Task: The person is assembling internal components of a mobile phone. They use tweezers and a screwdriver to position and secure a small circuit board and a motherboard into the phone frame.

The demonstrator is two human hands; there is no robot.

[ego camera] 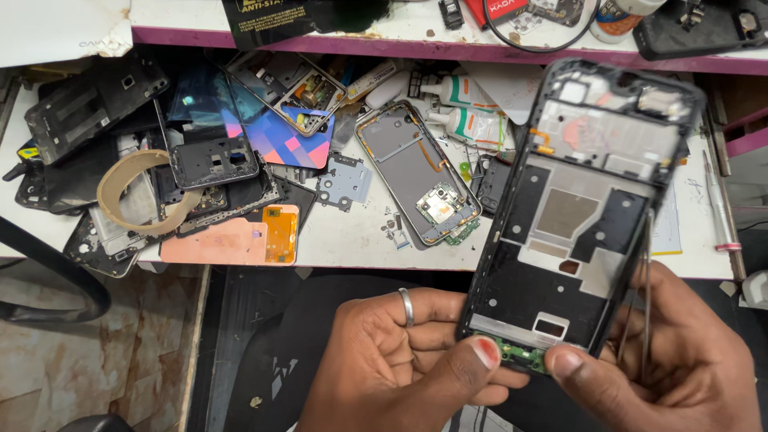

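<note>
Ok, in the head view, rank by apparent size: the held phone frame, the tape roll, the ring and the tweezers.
1. phone frame, largest, though it is held near the camera, which inflates it.
2. tweezers and tape roll: alike in extent, and at different depths, so unranked.
3. ring, smallest.

Both hands sit low and close together, palms turned up toward the camera. The left hand (400, 352) is cupped, its fingers curled inward, a ring on one finger, its thumb stretched rightward and pressing down. The right hand (680, 360) faces it, thumb tip nearly meeting the left thumb, fingers folded in a pinch.
</note>
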